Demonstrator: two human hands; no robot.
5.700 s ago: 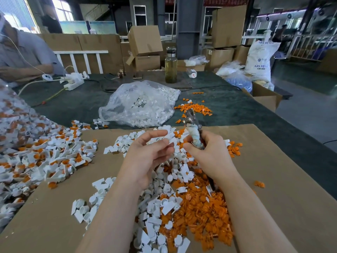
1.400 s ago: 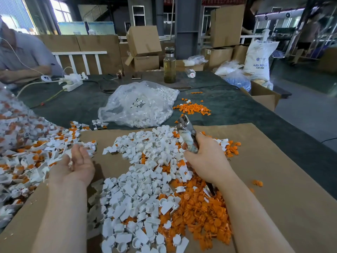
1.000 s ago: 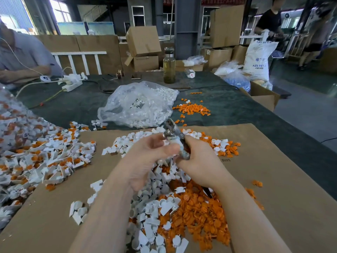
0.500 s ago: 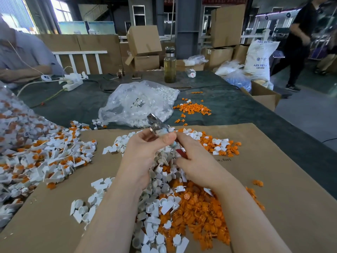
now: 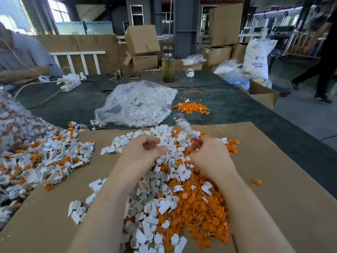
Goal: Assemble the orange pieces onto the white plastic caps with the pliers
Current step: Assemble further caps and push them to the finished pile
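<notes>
A heap of loose white plastic caps and a heap of orange pieces lie on the brown cardboard sheet in front of me. My right hand grips the red-handled pliers; their jaws point up and away and are blurred by motion. My left hand hovers over the caps just left of the right hand, fingers curled and thumb pressed in, pinching what looks like one small white cap, mostly hidden. A spread of caps with orange pieces fitted lies at the left.
A clear bag of white caps and a small orange scatter sit on the dark table beyond. Farther back stand a bottle and a power strip. A person sits at far left; another walks at right.
Half a second ago both hands met at the pliers' jaws. Since then they have drawn apart, the pliers have swung to the right, and my left hand has closed and dropped lower.
</notes>
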